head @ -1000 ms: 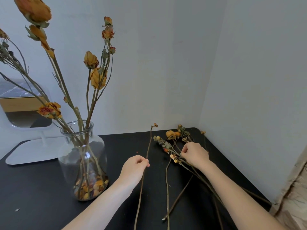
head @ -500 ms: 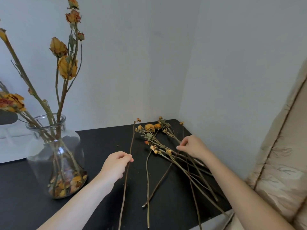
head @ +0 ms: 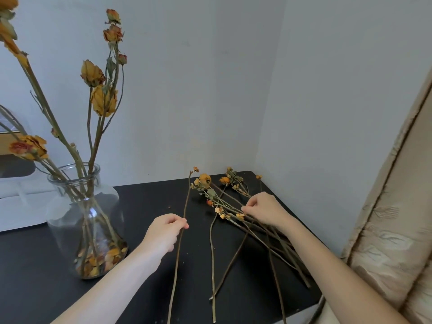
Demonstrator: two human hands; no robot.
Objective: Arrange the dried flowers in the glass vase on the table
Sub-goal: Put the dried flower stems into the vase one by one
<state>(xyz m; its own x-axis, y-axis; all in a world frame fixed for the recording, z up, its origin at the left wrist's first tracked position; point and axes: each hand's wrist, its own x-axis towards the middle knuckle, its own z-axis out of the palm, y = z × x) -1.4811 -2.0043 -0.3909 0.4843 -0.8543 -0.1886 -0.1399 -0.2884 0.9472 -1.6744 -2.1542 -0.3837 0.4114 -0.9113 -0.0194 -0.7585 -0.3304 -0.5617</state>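
Black counter point(head: 140, 202): carries everything; loose dried flowers point(head: 236, 216) lie at two o'clock.
Glass vase point(head: 86, 220): nine o'clock, already holding stems; a careless insertion could tip it.
Single stem point(head: 187, 199): brittle, may snap or shed.
Left grip point(head: 163, 232): closed, pinching that stem.
Right grip point(head: 264, 210): curled, pinching stems in the pile.

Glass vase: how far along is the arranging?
Partly done. Several dried flowers already stand in the glass vase. In hand: left hand pinches one long stem; right hand grips stems in the loose pile. Left: that pile, all lying on the table.
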